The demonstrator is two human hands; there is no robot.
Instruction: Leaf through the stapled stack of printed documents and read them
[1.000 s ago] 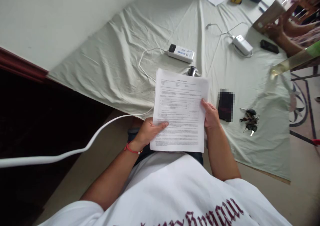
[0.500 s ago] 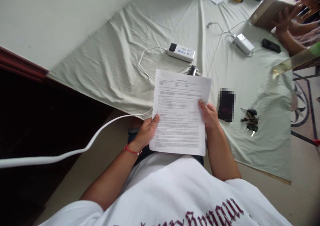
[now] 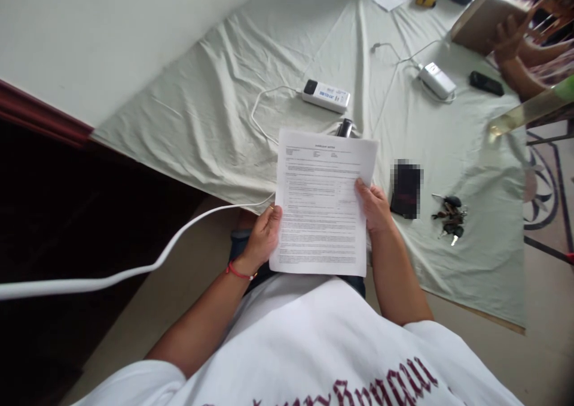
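Observation:
A white printed paper (image 3: 320, 214) is held up in front of my chest, with dense lines of text on it. Whether it is one sheet or several I cannot tell. My left hand (image 3: 264, 234) grips its left edge, thumb on the front and the other fingers mostly hidden behind. On the right edge my right hand (image 3: 375, 207) pinches the paper the same way. A dark pixelated object (image 3: 406, 189) lies just right of my right hand. Beyond the paper's top edge a small black object (image 3: 345, 127) is partly covered.
A pale green cloth (image 3: 215, 113) covers the table. On it lie a white power bank (image 3: 326, 95) with a cable, a bunch of keys (image 3: 450, 216), a white device (image 3: 437, 80) and a black phone-like object (image 3: 487, 83). Another person's hand (image 3: 509, 41) touches a brown box (image 3: 487, 20).
The paper's top edge has dipped slightly and its bottom edge has risen a little. Both hands keep their grip. The other person's hand on the box has shifted slightly.

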